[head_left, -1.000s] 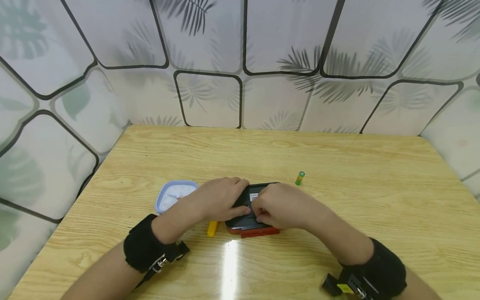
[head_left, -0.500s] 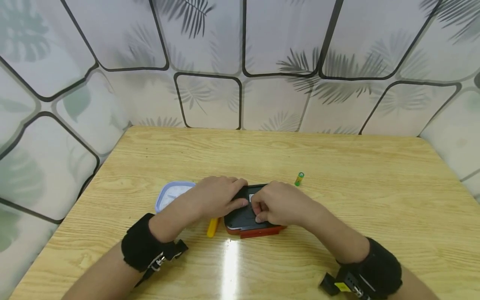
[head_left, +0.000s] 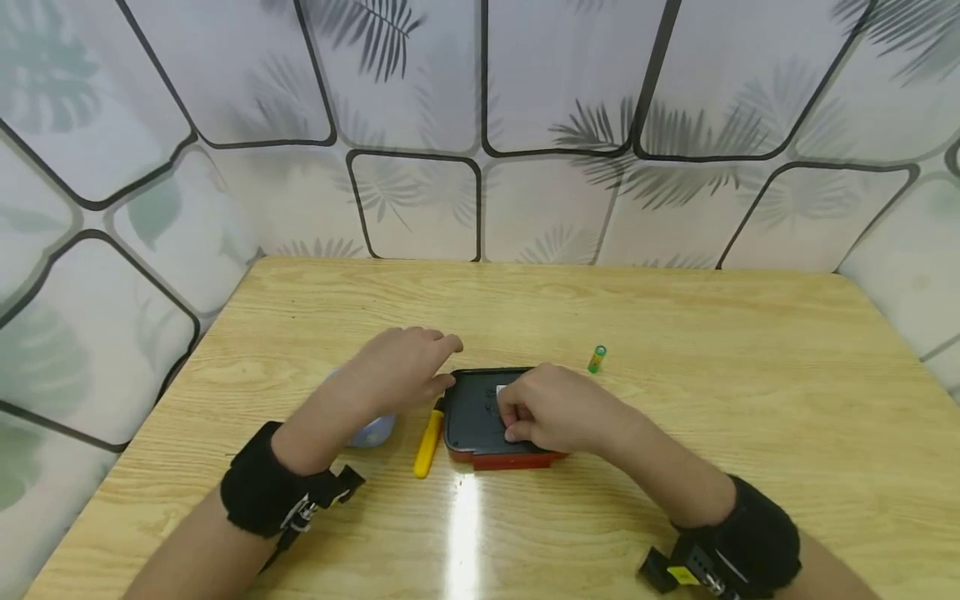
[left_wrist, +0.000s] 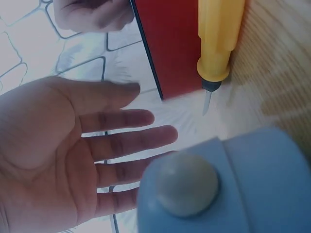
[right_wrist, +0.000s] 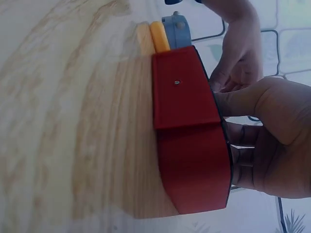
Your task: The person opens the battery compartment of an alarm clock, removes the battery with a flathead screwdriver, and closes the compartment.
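A red box-shaped device (head_left: 472, 417) lies on the table with its black back facing up. My right hand (head_left: 558, 408) is at that back, with bent fingers and thumb against it; in the right wrist view its fingertips (right_wrist: 233, 131) meet the black edge, and I cannot tell whether they pinch anything. Over the blue clock (head_left: 375, 432), left of the device, hovers my left hand (head_left: 397, 367); its fingers are spread and hold nothing in the left wrist view. Between clock and device lies a yellow-handled screwdriver (head_left: 427, 446), its metal tip showing in the left wrist view.
A small green battery (head_left: 597, 358) rests on the wooden table (head_left: 750, 375) beyond my right hand. Leaf-patterned cloth (head_left: 420, 200) hangs behind the table and along its sides. Each wrist wears a black strap with a camera.
My left hand has let go of the device's left side and moved left over the clock, uncovering the screwdriver. My right hand stays at the black back, shifted only slightly.
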`<move>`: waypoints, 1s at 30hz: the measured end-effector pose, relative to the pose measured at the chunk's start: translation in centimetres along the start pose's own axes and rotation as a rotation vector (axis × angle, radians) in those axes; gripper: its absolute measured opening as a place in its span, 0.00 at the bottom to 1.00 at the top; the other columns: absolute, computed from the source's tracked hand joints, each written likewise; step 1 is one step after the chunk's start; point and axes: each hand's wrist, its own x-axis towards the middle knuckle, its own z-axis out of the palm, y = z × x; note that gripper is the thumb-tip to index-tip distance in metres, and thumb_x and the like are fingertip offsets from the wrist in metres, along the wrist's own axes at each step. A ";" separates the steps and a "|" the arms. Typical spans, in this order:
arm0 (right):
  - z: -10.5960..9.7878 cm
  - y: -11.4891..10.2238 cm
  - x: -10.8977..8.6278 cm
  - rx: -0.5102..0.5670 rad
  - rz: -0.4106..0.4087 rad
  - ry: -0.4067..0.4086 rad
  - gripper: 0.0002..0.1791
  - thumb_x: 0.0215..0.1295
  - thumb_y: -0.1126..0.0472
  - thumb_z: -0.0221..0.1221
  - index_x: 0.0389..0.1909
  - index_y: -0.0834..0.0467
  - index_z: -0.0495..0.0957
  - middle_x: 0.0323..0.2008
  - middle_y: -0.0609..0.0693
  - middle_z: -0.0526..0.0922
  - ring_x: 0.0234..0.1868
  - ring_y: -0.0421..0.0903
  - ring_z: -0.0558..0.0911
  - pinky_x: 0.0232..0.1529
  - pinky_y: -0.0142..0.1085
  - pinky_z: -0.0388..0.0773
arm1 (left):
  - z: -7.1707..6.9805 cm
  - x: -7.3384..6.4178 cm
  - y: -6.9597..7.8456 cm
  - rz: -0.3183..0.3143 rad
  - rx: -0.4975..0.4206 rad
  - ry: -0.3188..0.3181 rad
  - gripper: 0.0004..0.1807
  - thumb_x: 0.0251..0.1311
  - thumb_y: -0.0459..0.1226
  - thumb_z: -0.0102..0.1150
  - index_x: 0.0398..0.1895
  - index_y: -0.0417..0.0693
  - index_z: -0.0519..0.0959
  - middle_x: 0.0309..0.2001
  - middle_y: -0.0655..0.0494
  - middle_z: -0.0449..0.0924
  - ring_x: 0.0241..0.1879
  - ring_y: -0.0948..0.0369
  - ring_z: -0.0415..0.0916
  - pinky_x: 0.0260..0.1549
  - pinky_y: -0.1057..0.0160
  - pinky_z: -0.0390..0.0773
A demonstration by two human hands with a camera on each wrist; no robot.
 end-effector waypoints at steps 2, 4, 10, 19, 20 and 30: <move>0.2 0.0 0.1 -0.010 -0.010 0.027 0.15 0.60 0.54 0.70 0.22 0.46 0.74 0.20 0.36 0.71 0.23 0.34 0.69 0.30 0.30 0.70 | 0.1 0.1 0.1 0.018 -0.020 -0.043 0.24 0.67 0.43 0.61 0.63 0.45 0.75 0.53 0.49 0.82 0.46 0.53 0.82 0.46 0.53 0.81; 0.3 0.1 0.1 -0.020 -0.021 0.048 0.15 0.61 0.54 0.70 0.22 0.47 0.73 0.21 0.37 0.71 0.24 0.34 0.69 0.31 0.30 0.70 | 0.2 0.1 0.1 0.046 -0.051 -0.091 0.29 0.65 0.46 0.62 0.67 0.45 0.71 0.59 0.48 0.78 0.51 0.53 0.79 0.51 0.52 0.79; 0.1 0.2 0.1 -0.030 -0.059 0.031 0.13 0.64 0.55 0.67 0.24 0.47 0.74 0.23 0.37 0.73 0.26 0.34 0.70 0.33 0.30 0.71 | 0.7 0.0 0.5 0.108 -0.145 -0.214 0.60 0.51 0.63 0.70 0.79 0.44 0.51 0.75 0.45 0.58 0.72 0.46 0.60 0.70 0.44 0.61; -1.2 0.5 -0.7 -0.113 0.051 0.035 0.39 0.53 0.34 0.69 0.60 0.51 0.71 0.51 0.47 0.74 0.48 0.44 0.73 0.49 0.40 0.77 | 1.6 0.1 1.5 0.078 -0.102 -0.146 0.73 0.37 0.61 0.80 0.79 0.40 0.46 0.72 0.42 0.63 0.69 0.46 0.64 0.70 0.44 0.59; -1.1 0.4 -0.7 -0.119 0.049 0.039 0.46 0.51 0.31 0.69 0.66 0.52 0.67 0.56 0.49 0.72 0.53 0.47 0.72 0.52 0.43 0.76 | 1.6 0.1 1.5 0.080 -0.098 -0.136 0.72 0.37 0.60 0.80 0.79 0.39 0.46 0.71 0.42 0.64 0.69 0.46 0.65 0.70 0.44 0.60; 0.0 0.2 -0.8 -0.215 -0.031 0.049 0.66 0.44 0.26 0.69 0.79 0.52 0.49 0.71 0.57 0.61 0.68 0.57 0.67 0.68 0.56 0.64 | 1.3 0.1 1.1 0.183 -0.162 0.038 0.67 0.36 0.56 0.77 0.78 0.45 0.49 0.67 0.46 0.68 0.62 0.50 0.72 0.64 0.50 0.70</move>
